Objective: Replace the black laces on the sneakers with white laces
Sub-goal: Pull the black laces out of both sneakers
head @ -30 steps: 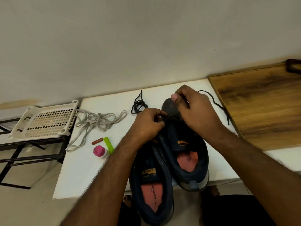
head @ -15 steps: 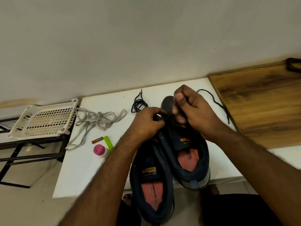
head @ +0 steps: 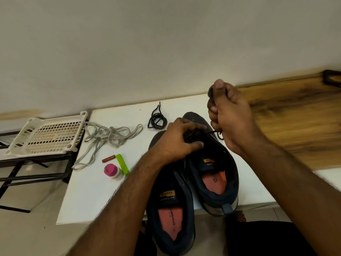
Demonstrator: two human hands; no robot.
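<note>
Two dark navy sneakers with orange insoles lie side by side on the white table (head: 88, 191), toes away from me. My left hand (head: 177, 141) grips the lace area of the right sneaker (head: 217, 174). Raised above that shoe's toe, my right hand (head: 227, 115) has its fingers curled round a black lace (head: 218, 134) that still runs down to the eyelets. The left sneaker (head: 171, 215) overhangs the table's near edge. A removed black lace (head: 156, 120) lies coiled beyond the shoes. The loose white laces (head: 108, 135) lie tangled at the left.
A white perforated tray (head: 46, 135) rests on a black metal rack left of the table. A pink-capped bottle (head: 112, 171), a green stick (head: 122, 163) and a small red tube (head: 108, 158) lie near the white laces. A wooden board (head: 295, 117) is at the right.
My right hand has lifted up and away from the right sneaker's toe, drawing the black lace out with it. My left hand stays on the shoe's lace area.
</note>
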